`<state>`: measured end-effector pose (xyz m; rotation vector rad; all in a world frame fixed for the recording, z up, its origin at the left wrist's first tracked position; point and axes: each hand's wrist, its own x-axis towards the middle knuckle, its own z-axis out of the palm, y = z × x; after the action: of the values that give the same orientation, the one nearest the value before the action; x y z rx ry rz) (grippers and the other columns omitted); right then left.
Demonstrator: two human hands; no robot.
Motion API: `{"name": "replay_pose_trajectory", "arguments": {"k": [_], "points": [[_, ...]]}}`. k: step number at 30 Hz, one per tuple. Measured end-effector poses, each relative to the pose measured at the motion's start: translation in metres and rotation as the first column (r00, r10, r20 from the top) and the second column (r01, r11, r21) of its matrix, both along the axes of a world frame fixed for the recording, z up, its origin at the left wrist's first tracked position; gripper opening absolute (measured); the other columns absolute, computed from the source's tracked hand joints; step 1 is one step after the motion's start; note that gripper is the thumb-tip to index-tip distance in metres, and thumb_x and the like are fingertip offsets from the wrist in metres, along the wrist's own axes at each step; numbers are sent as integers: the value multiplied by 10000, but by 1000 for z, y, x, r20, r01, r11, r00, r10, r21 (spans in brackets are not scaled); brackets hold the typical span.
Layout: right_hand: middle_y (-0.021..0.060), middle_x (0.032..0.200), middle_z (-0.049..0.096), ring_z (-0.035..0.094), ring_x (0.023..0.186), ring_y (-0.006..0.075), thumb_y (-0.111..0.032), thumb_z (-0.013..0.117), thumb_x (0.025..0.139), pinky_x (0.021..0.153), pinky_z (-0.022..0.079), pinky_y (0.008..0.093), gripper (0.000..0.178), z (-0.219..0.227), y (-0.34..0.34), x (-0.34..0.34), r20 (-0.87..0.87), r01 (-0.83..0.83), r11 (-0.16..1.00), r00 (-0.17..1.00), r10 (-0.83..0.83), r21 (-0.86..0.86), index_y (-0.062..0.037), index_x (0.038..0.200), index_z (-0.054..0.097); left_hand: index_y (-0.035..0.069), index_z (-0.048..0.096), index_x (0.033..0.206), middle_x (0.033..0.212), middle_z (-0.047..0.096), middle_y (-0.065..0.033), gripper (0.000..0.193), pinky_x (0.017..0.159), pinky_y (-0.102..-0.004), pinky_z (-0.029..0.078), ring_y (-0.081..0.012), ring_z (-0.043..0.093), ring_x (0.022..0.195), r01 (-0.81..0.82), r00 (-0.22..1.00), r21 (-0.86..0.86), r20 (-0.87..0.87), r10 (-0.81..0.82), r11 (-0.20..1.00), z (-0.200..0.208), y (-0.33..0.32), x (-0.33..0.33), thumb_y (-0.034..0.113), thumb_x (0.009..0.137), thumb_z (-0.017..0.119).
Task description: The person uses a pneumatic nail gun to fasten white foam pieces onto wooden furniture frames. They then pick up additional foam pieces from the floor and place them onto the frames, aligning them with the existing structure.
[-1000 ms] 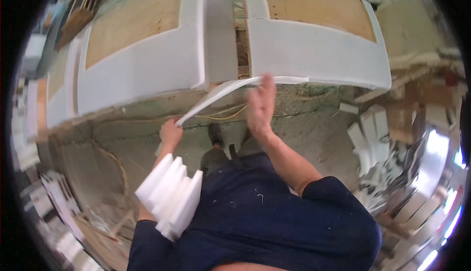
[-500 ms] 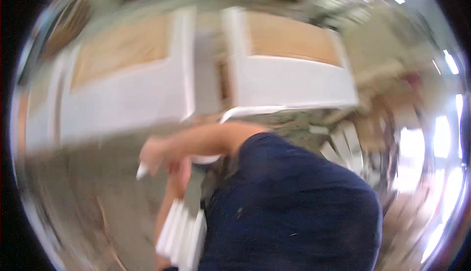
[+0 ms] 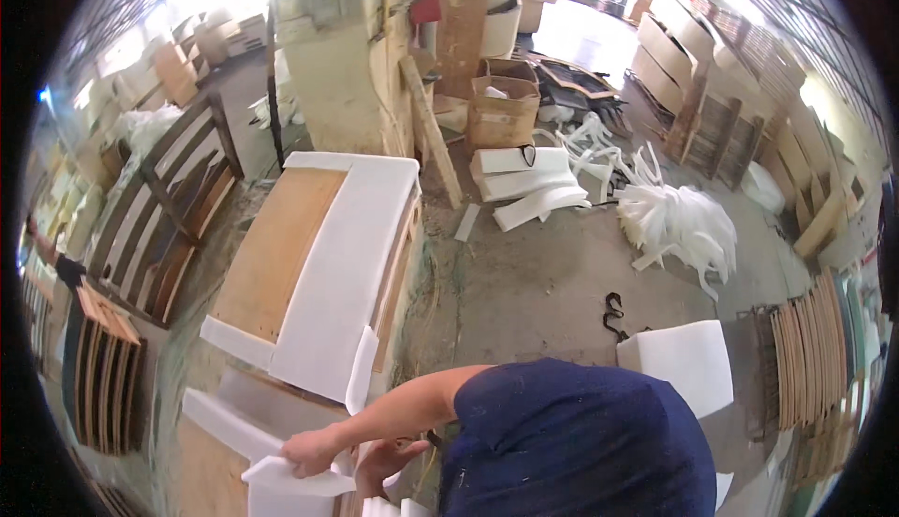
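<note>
At the lower middle, my right hand is closed on the end of a white foam strip over a wooden panel piece. My left hand is just beside it, with its fingers apart and nothing visible in them. Stacked white foam strips lie by the left forearm, cut off by the lower edge. Ahead lies a box-like wooden piece partly covered with white foam sheet. Along its near corner a foam edge stands loose.
A pillar rises behind the padded piece. Foam blocks, a tangled heap of foam offcuts and a cardboard box are on the floor. Right of me stands a white foam-covered block. At left are wooden frames and another person's arm.
The view has swung round and sharpened from heavy blur. My right hand has come onto the panel piece with its foam strip; the left hand stays close by, its fingers now visibly apart.
</note>
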<state>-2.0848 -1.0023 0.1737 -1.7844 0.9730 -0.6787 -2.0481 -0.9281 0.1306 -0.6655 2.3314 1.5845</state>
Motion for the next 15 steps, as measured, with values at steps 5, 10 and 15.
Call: {"name": "replay_pose_trajectory", "arguments": {"k": [5,10,15], "points": [[203,837,663,646,783,261,-251,651,818,672,496,391,285,39,28,-64,46,134,978,989,-143,162,-1,955,660,9,546,1250,1084,654,-116,574,837,-311,479,-172,606,982,-141,990,321,41,135,937,-15,6,-9,385,841,687],[70,857,669,618,737,148,-213,597,897,635,518,337,273,0,30,-77,150,215,915,949,-279,342,-18,1086,627,12,527,1281,1161,635,-122,578,889,-316,470,-194,598,1036,-201,979,278,25,203,939,0,27,-2,389,865,665],[93,884,683,633,749,155,-186,592,887,687,538,341,272,17,-8,-73,28,229,856,962,-273,464,2,1081,627,16,571,1239,1093,658,-94,479,839,-287,475,-148,600,948,-384,879,480,-71,472,789,-19,59,26,330,888,658]]}}
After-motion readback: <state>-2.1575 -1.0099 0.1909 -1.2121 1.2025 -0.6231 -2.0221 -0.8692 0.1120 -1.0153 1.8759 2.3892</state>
